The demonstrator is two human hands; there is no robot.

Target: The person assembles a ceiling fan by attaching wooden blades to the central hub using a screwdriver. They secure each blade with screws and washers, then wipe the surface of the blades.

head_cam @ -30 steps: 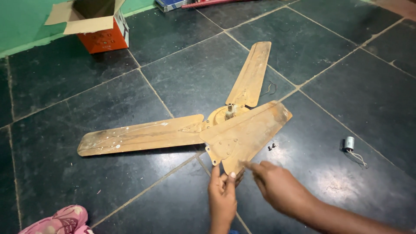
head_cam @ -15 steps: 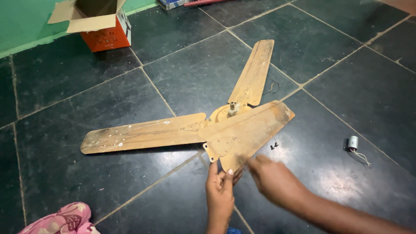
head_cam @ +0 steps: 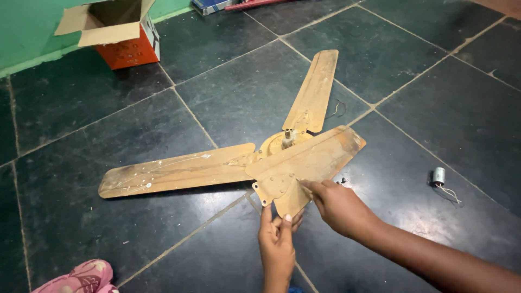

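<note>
A worn tan ceiling fan (head_cam: 271,149) lies on the dark tiled floor, with one blade (head_cam: 173,172) pointing left and another (head_cam: 316,89) pointing away. A third, loose blade (head_cam: 312,157) rests across the hub. My left hand (head_cam: 278,239) grips the near bracket end of this loose blade from below. My right hand (head_cam: 339,206) pinches at the blade's bracket plate, fingertips on its surface; whether it holds a small part I cannot tell.
An open orange cardboard box (head_cam: 116,32) stands at the back left by the green wall. A small grey capacitor with wires (head_cam: 439,176) lies on the floor to the right. Tiny screws (head_cam: 343,180) sit near the blade. Pink patterned fabric (head_cam: 78,276) shows bottom left.
The loose blade has shifted slightly over the hub. My right hand moved in from the right onto the bracket plate, and my left hand stayed under the blade's near end.
</note>
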